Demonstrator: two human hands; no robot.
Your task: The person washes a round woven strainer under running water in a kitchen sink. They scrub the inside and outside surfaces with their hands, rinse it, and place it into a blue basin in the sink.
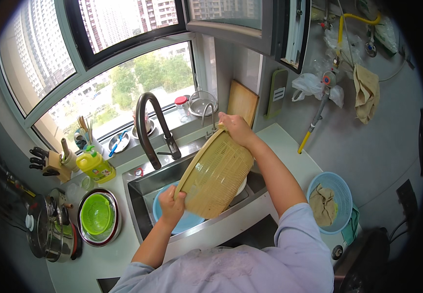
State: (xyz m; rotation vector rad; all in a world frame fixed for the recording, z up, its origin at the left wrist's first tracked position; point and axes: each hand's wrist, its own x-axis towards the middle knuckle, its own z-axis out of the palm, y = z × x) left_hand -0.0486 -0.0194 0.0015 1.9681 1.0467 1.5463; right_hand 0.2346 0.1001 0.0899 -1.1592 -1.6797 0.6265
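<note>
Both hands hold a large beige plastic colander basket [217,175] tilted on its side over the stainless steel sink [143,197]. My left hand [172,205] grips the rim at its lower left end. At the upper right end, my right hand [235,128] clasps the same rim. The slotted outer wall faces me, so the basket's inside is hidden. Below it in the sink sits a light blue basin [187,225], partly covered by the basket. A white rounded thing [241,186] shows behind the basket's right edge; I cannot tell what it is.
A dark gooseneck faucet [147,128] arches behind the sink. Left of it stand a yellow detergent jug [96,166], stacked bowls with a green strainer [96,214], a knife block [57,170] and pots [52,227]. At right sits a blue basket [343,219] with a cloth.
</note>
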